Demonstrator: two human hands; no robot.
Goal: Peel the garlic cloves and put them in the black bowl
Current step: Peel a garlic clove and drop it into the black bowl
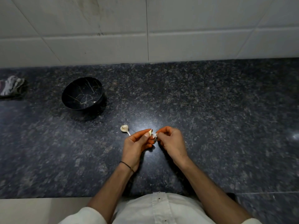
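The black bowl stands on the dark speckled tabletop, at ten o'clock from the hands and well apart from them. Inside it I can make out only one small pale speck by its right wall; clove or skin, I can't tell. The left hand pinches a garlic clove, and the right hand, close at its three o'clock, pinches a scrap of skin. A garlic head lies just beside the left hand, at eleven o'clock. A crumpled cloth sits at the bowl's nine o'clock.
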